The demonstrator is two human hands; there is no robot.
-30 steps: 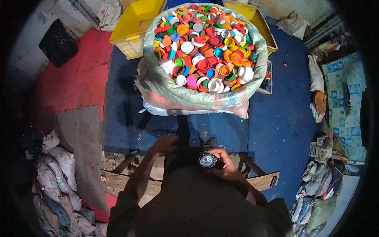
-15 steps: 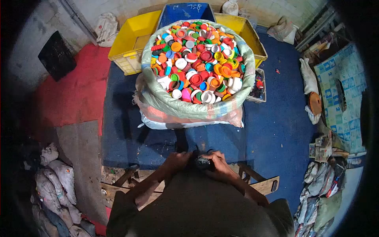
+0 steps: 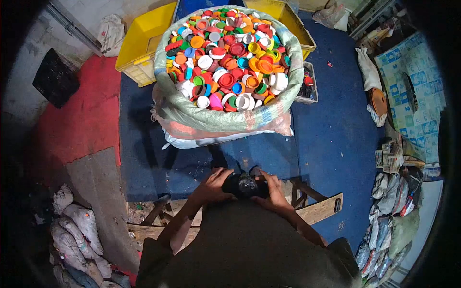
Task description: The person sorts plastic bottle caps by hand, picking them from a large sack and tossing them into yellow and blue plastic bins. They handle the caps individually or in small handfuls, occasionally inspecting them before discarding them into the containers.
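Close to my body, a dark black object with a shiny patch (image 3: 246,185) lies between my two hands; its kind is too dark to make out. My left hand (image 3: 214,186) grips its left side with bent fingers. On the opposite side, my right hand (image 3: 273,193) closes around the right edge. Beyond my hands, a large pale green woven sack (image 3: 206,116) with a rolled rim stands full of colourful plastic bottle caps (image 3: 225,80). Neither hand touches the sack or the caps.
Yellow crates (image 3: 144,41) flank a blue crate (image 3: 185,8) behind the sack. A small bin (image 3: 308,91) stands right of it. Wooden bench parts (image 3: 319,210) show by my lap. Stuffed sacks (image 3: 79,230) lie left, and more bags (image 3: 391,218) lie right.
My hands have spread apart, and more of the black object shows between them. The view has tilted down, so the sack and crates sit higher in the picture.
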